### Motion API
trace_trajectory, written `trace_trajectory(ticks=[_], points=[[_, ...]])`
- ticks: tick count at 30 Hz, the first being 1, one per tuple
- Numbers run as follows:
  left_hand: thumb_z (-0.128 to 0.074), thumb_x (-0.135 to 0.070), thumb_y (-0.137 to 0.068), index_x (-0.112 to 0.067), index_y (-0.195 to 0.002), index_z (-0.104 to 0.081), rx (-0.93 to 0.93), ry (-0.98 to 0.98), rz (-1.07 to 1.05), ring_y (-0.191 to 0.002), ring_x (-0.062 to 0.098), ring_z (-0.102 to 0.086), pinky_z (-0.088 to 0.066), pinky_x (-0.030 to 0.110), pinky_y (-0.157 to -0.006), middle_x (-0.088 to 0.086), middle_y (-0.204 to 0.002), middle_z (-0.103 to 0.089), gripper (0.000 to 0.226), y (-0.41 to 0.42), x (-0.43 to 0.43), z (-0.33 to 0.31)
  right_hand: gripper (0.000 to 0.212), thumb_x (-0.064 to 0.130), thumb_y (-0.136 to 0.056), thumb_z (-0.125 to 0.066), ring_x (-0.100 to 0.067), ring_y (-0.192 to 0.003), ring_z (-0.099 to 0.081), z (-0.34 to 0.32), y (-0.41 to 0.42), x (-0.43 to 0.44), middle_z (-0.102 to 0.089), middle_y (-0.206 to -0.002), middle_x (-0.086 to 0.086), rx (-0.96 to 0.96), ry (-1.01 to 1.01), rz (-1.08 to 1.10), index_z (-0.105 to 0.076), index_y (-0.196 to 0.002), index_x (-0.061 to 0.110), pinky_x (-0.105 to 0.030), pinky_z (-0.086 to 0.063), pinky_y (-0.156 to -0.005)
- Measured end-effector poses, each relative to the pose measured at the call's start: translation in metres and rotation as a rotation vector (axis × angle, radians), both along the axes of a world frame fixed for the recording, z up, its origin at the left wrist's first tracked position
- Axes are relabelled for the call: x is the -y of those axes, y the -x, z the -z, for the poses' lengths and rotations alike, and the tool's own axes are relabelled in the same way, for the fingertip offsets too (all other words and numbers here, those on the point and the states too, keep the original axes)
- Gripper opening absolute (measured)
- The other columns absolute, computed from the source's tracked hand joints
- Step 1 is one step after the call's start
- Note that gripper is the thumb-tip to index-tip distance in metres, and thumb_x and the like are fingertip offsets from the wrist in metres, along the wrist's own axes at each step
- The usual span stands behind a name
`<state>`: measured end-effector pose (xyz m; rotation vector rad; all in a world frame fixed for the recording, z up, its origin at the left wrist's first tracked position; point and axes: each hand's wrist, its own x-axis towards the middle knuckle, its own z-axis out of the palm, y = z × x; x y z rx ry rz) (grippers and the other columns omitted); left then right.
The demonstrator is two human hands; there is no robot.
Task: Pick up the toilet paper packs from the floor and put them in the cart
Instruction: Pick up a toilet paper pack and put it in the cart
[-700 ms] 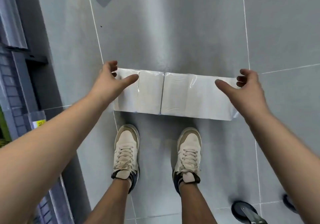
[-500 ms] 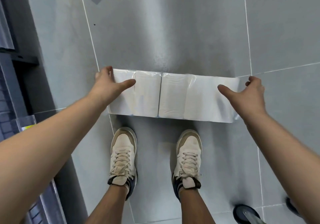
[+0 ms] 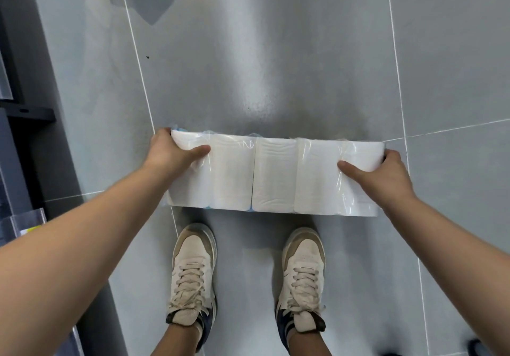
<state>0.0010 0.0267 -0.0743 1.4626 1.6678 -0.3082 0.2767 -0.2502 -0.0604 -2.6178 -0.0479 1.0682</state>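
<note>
both hands grip the toilet paper packs [image 3: 273, 176] by the ends, left hand [image 3: 168, 154] and right hand [image 3: 386, 176] with thumbs on top. the packs lie mid-frame over the floor [image 3: 276, 66], above the shoes [image 3: 193, 267]. this looks like the pickup step; next they need a level lift toward the cart, which is out of view.

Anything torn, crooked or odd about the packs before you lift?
Nothing stands out. The toilet paper packs form one straight row, wrap unbroken as far as shows, left hand and right hand gripping the ends.
</note>
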Motion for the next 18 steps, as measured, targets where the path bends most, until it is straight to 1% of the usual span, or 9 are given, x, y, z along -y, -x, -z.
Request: trace_trajectory(ticks=[2, 3, 5, 9, 12, 14, 15, 17, 18], points=[[-0.085, -0.064, -0.039, -0.019, -0.132, -0.05, 0.011, -0.014, -0.008, -0.107, 0.024, -0.065, -0.055, 0.046, -0.093, 0.001, -0.126, -0.061, 0.109, 0.002, -0.004, 0.0, 0.101, 0.057, -0.062, -0.089, -0.029, -0.122, -0.059, 0.0, -0.001, -0.006, -0.056, -0.139, -0.007, 0.013, -0.02, 0.002, -0.045, -0.14, 0.012, -0.049, -0.049, -0.103], [-0.086, -0.063, -0.039, -0.019, -0.132, -0.05, 0.023, -0.023, -0.009, -0.106, 0.023, -0.065, -0.055, 0.046, -0.093, 0.001, -0.125, -0.061, 0.109, 0.002, -0.007, 0.0, 0.102, 0.057, -0.062, -0.09, -0.028, -0.123, -0.059, 0.0, -0.002, -0.01, -0.056, -0.139, -0.006, 0.015, -0.035, 0.005, -0.044, -0.141, 0.013, -0.049, -0.049, -0.103], [-0.088, -0.057, -0.047, -0.019, -0.133, -0.049, 0.037, -0.069, -0.009, -0.107, 0.023, -0.064, -0.055, 0.044, -0.093, 0.0, -0.126, -0.061, 0.102, -0.002, -0.016, -0.005, 0.1, 0.054, -0.064, -0.09, -0.027, -0.124, -0.058, -0.001, -0.006, -0.021, -0.055, -0.14, -0.005, 0.033, -0.08, 0.015, -0.043, -0.143, 0.014, -0.046, -0.048, -0.105], [-0.089, -0.052, -0.054, -0.018, -0.131, -0.05, 0.115, -0.204, -0.025, -0.108, 0.017, -0.062, -0.053, 0.038, -0.095, -0.005, -0.121, -0.061, 0.092, -0.016, -0.044, -0.018, 0.091, 0.045, -0.069, -0.089, -0.022, -0.121, -0.059, -0.01, -0.022, -0.056, -0.058, -0.138, -0.003, 0.101, -0.204, 0.021, -0.045, -0.143, 0.015, -0.034, -0.047, -0.101], [-0.089, -0.047, -0.059, -0.018, -0.135, -0.047, 0.186, -0.325, -0.03, -0.112, 0.013, -0.061, -0.05, 0.034, -0.1, -0.006, -0.123, -0.059, 0.091, -0.026, -0.063, -0.029, 0.089, 0.044, -0.07, -0.089, -0.016, -0.119, -0.059, -0.019, -0.036, -0.082, -0.058, -0.136, 0.002, 0.147, -0.304, 0.048, -0.044, -0.141, 0.018, -0.031, -0.047, -0.101], [-0.089, -0.04, -0.065, -0.017, -0.137, -0.045, 0.217, -0.389, -0.014, -0.111, 0.009, -0.061, -0.049, 0.028, -0.099, -0.007, -0.126, -0.059, 0.087, -0.027, -0.072, -0.037, 0.093, 0.046, -0.067, -0.09, -0.015, -0.119, -0.06, -0.026, -0.04, -0.09, -0.056, -0.137, 0.004, 0.171, -0.353, 0.051, -0.042, -0.143, 0.02, -0.031, -0.048, -0.102], [-0.089, -0.038, -0.067, -0.018, -0.138, -0.044, 0.231, -0.407, -0.001, -0.111, 0.008, -0.061, -0.049, 0.026, -0.098, -0.006, -0.129, -0.058, 0.086, -0.025, -0.074, -0.039, 0.093, 0.045, -0.067, -0.09, -0.014, -0.118, -0.06, -0.029, -0.04, -0.091, -0.056, -0.136, 0.005, 0.176, -0.369, 0.037, -0.041, -0.143, 0.02, -0.029, -0.048, -0.099], [-0.088, -0.039, -0.064, -0.019, -0.139, -0.042, 0.215, -0.429, 0.04, -0.116, 0.011, -0.057, -0.047, 0.028, -0.101, -0.003, -0.135, -0.054, 0.089, -0.017, -0.074, -0.042, 0.09, 0.038, -0.07, -0.09, -0.013, -0.116, -0.06, -0.033, -0.035, -0.088, -0.058, -0.133, 0.006, 0.187, -0.374, -0.016, -0.041, -0.143, 0.018, -0.023, -0.045, -0.093], [-0.087, -0.041, -0.061, -0.018, -0.138, -0.042, 0.197, -0.439, 0.068, -0.121, 0.014, -0.055, -0.046, 0.032, -0.104, 0.0, -0.137, -0.051, 0.093, -0.012, -0.072, -0.044, 0.091, 0.036, -0.07, -0.09, -0.015, -0.118, -0.059, -0.032, -0.03, -0.084, -0.058, -0.135, 0.004, 0.198, -0.355, -0.046, -0.041, -0.144, 0.017, -0.023, -0.044, -0.093]])
